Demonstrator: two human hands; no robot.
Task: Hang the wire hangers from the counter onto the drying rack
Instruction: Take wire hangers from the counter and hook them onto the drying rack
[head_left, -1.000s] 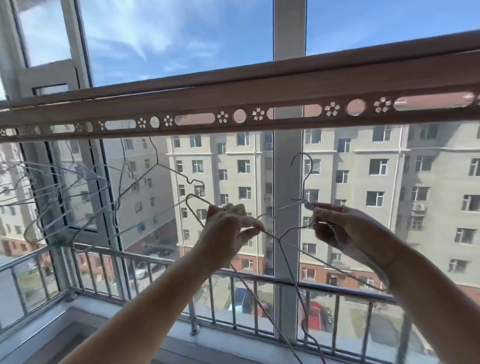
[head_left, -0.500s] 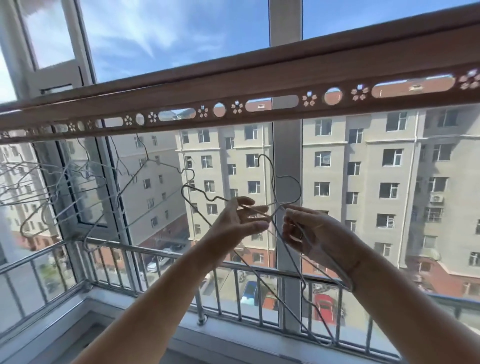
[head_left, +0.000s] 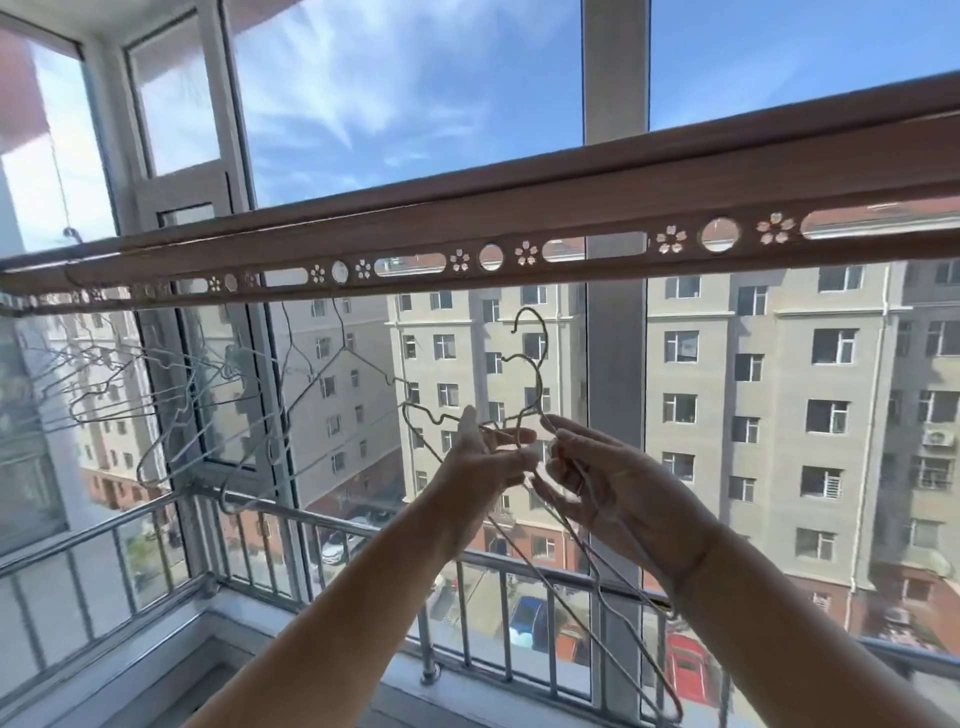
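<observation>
Untangling step in hand, left grip (head_left: 483, 467) pinching and right grip (head_left: 618, 493) clasping the bunched wire hangers (head_left: 525, 358) just below the drying rack (head_left: 519, 208), near hung hangers (head_left: 156, 405); next, likely freeing one hook, lifting it into a rack hole.

Blue sky (head_left: 415, 93) with thin clouds behind the white window frame (head_left: 228, 171). A metal railing (head_left: 322, 519) runs along the glass. Beige apartment blocks (head_left: 779, 389) stand outside. Parked far below are a white car (head_left: 335, 548), a blue car (head_left: 527, 621) and a red car (head_left: 685, 670).
</observation>
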